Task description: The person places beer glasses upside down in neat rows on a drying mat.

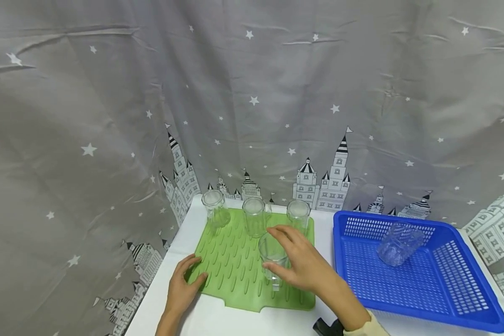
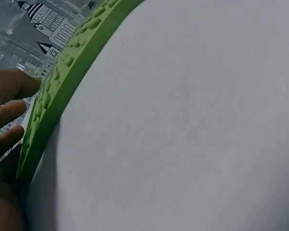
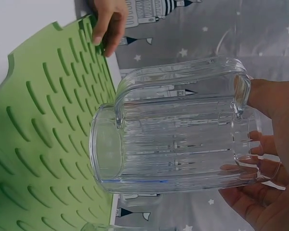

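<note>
My right hand [image 1: 304,261] holds a clear glass mug [image 3: 178,144] around one end, thumb on one side and fingers on the other. The mug's other end points down at the green ridged mat [image 1: 235,280], close over its right half, and its handle faces me. At the mat's front left edge, my left hand [image 1: 182,284] rests with spread fingers touching the rim. Along the mat's far side stand three more glass mugs: one at the left corner [image 1: 216,210], one in the middle [image 1: 255,219], one on the right [image 1: 298,215].
A blue plastic basket [image 1: 403,305] sits to the right of the mat, with a clear glass mug [image 1: 396,245] lying tilted inside. Both stand on a white table [image 1: 210,322]. Behind hangs a grey curtain [image 1: 252,116] printed with stars and castles.
</note>
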Demonstrator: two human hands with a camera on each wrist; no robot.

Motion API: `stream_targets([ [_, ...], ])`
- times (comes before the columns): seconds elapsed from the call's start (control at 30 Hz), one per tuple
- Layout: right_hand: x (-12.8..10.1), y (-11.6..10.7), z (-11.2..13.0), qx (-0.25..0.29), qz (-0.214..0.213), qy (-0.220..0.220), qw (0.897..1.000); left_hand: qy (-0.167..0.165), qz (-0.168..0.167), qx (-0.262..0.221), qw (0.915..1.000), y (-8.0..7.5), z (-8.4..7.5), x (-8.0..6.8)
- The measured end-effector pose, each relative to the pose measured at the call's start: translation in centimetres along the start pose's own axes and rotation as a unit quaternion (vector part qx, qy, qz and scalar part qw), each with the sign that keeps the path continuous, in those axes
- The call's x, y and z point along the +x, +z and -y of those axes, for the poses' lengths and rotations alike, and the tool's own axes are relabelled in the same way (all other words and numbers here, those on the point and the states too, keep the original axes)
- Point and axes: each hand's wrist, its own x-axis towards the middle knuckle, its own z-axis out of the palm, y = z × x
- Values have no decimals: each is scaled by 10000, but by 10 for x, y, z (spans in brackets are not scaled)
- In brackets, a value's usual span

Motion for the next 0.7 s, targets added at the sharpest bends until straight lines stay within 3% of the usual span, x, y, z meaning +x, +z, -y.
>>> stream_targets([
  [0.2,0,3,0,-15,7,-51,10000,234,-52,-130,9996,10,-13,0],
  [0.4,-1,2,1,-54,47,18,10000,656,201,-514,9963,29,-42,-4],
  [0.57,0,0,0,-63,-28,-34,10000,873,968,-932,9871,47,-67,-11],
  [0.7,1,-1,0,-49,-36,-41,10000,812,1750,-1423,9708,58,-86,-15],
])
